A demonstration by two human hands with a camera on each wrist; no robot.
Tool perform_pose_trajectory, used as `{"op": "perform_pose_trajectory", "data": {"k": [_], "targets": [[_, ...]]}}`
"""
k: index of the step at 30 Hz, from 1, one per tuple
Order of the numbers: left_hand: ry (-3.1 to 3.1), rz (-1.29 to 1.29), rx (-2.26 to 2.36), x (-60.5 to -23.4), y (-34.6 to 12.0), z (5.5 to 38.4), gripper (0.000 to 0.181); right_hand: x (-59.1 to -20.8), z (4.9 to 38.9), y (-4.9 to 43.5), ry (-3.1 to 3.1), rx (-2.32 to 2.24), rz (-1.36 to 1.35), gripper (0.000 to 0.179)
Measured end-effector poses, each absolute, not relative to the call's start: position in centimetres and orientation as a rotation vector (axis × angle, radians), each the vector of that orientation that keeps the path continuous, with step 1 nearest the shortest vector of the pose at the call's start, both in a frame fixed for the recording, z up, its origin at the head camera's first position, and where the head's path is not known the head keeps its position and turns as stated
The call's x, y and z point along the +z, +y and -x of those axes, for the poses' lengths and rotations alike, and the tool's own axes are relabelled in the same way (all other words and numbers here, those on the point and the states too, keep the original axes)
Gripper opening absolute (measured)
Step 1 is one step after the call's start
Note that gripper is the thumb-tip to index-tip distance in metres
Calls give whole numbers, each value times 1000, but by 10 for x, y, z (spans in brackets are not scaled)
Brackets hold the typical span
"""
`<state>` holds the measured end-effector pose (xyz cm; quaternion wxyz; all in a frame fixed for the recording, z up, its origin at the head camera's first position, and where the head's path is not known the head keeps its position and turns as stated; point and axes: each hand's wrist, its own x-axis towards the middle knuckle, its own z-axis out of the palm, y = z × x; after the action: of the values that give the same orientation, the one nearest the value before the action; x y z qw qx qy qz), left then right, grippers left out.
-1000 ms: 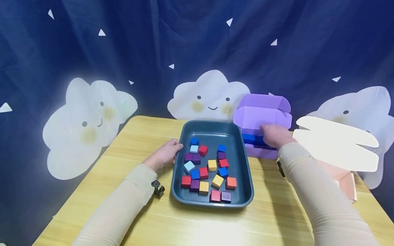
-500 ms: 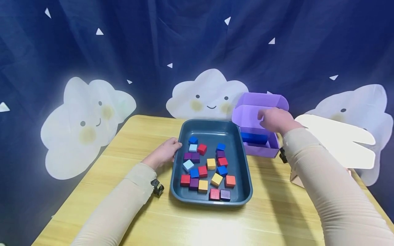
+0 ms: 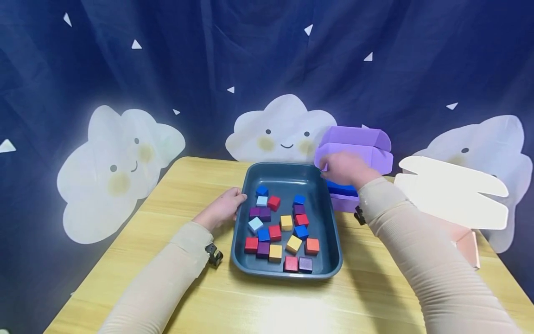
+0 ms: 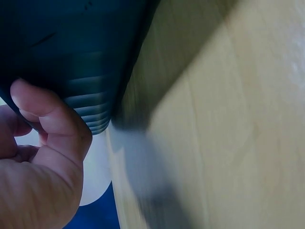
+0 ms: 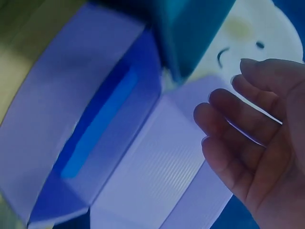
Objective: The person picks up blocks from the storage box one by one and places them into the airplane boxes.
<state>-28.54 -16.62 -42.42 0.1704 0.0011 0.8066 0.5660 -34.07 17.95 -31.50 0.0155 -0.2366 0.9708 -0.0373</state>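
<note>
In the head view, my left hand (image 3: 223, 206) grips the left rim of a dark blue-grey tray (image 3: 288, 174). The left wrist view shows the thumb on the tray's outer wall (image 4: 90, 100), with fingers curled at its rim. Several small coloured cubes (image 3: 286, 222) lie spread in the tray. Over the left part of an open purple box (image 3: 345, 204) hovers my right hand (image 3: 344, 168), near the tray's far right corner. Its fingers are loosely bent in the right wrist view, with nothing between them. A long blue piece (image 5: 97, 129) lies inside the box.
Right of the purple box stands an open pale pink box (image 3: 467, 246), its bright lid (image 3: 454, 195) raised. The wooden table (image 3: 200, 181) ends at a dark blue curtain (image 3: 200, 55) printed with clouds.
My right hand first rose from inside the purple box, then moved left toward the tray's far right corner. My left hand keeps its hold on the tray, and the cubes stay put.
</note>
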Motion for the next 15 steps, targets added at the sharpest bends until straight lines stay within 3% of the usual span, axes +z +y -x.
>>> {"op": "perform_pose_trajectory", "data": {"k": [15], "targets": [[2298, 9, 1592, -426, -167, 285, 26, -347, 332, 117, 2802, 3, 761, 31]]}}
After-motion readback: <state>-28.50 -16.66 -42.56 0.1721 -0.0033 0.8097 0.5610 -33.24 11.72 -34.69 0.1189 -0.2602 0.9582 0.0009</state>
